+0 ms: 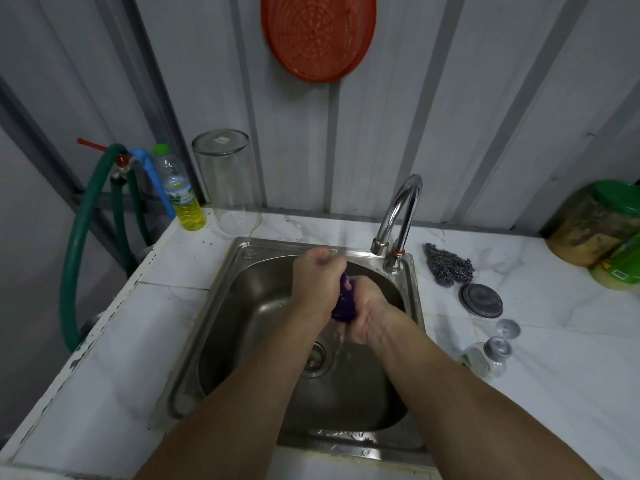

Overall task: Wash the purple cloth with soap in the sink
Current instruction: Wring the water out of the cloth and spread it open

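Both my hands are over the steel sink [221,282], squeezing the purple cloth [343,301] between them. My left hand [317,280] grips its upper part with curled fingers. My right hand [367,310] is wrapped round its lower part. Only a narrow dark purple strip of the cloth shows between the hands; the rest is hidden. Water drips from under my right hand toward the drain [314,358]. A small clear bottle with a silver cap [491,356] lies on the counter right of the sink; whether it holds soap is unclear.
The chrome faucet [403,209] arches over the sink's back right corner. A steel scourer [450,266], a round metal lid [480,300] and green-lidded jars [599,226] sit on the right. A tall glass [227,185], a yellow-liquid bottle [181,192] and a green hose [78,244] stand at the left.
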The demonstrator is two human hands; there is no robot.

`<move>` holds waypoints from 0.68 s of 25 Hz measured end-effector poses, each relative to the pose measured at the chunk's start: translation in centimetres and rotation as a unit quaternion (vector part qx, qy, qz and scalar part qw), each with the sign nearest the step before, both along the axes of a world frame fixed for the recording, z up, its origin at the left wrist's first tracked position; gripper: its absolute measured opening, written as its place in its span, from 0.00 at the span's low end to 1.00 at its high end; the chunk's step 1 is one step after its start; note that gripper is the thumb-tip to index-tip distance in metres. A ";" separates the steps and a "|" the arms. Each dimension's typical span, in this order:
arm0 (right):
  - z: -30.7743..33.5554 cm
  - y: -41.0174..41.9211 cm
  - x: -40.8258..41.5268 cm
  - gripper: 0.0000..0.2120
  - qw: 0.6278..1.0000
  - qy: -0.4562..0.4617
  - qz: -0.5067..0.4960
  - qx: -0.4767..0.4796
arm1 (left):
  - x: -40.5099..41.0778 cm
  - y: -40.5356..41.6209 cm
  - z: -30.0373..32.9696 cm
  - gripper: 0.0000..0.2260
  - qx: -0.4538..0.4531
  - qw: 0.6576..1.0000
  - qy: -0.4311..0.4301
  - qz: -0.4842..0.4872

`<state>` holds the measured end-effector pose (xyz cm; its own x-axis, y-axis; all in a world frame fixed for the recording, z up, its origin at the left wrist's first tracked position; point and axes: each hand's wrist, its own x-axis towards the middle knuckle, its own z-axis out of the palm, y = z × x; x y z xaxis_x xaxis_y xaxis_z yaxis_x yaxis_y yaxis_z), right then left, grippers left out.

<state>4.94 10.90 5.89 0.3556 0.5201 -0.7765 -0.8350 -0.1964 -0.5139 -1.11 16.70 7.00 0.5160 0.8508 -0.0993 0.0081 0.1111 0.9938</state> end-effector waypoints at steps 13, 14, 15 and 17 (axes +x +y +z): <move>-1.8 -0.8 2.9 0.05 0.932 -0.319 -0.055 0.166 | -4.0 2.7 -0.4 0.12 -0.280 0.887 0.134 -0.342; -1.5 -0.8 2.8 0.10 0.931 -0.325 -0.028 0.166 | -4.0 2.6 -0.3 0.14 -0.237 0.878 0.171 -0.378; -1.2 -0.9 2.9 0.16 0.934 -0.312 -0.006 0.173 | -3.9 2.5 -0.3 0.16 -0.195 0.875 0.200 -0.395; -1.1 -1.5 3.5 0.21 0.948 -0.221 0.012 0.229 | -3.9 2.2 -0.3 0.18 -0.190 0.873 0.219 -0.393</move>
<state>8.41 9.40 4.82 0.5775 0.7787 -0.2451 -0.5159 0.1155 -0.8488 -5.03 18.94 6.71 0.7675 0.1145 -0.6307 0.5994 0.2207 0.7694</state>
